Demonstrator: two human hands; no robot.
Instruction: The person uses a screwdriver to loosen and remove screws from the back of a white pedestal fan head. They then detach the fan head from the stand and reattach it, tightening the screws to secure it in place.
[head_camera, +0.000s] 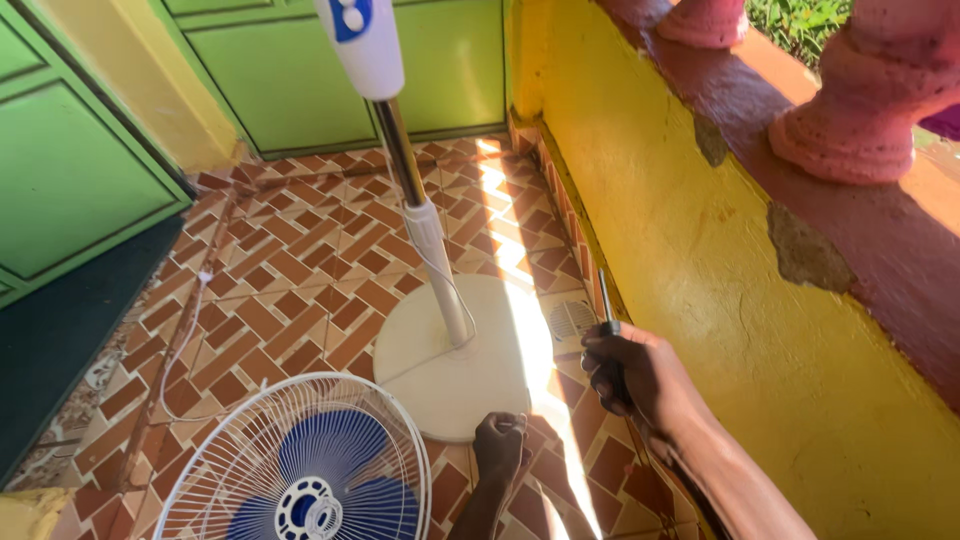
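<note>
My right hand (630, 375) grips a screwdriver (606, 305), tip up. My left hand (500, 445) is fisted at the fan base (450, 370) rim; grille (290, 460) lies nearby on the floor (290, 270).

Right grip (628, 375) clenched, left (499, 447) curled.

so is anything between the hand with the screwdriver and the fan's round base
Nothing visible. The right hand holds the screwdriver just right of the round base, with only bare tile between. The left hand is at the base's near edge.

Brick-patterned tile floor (300, 260) — sunlit strip beside a chipped yellow wall (700, 260) — green doors (290, 70) behind.
</note>
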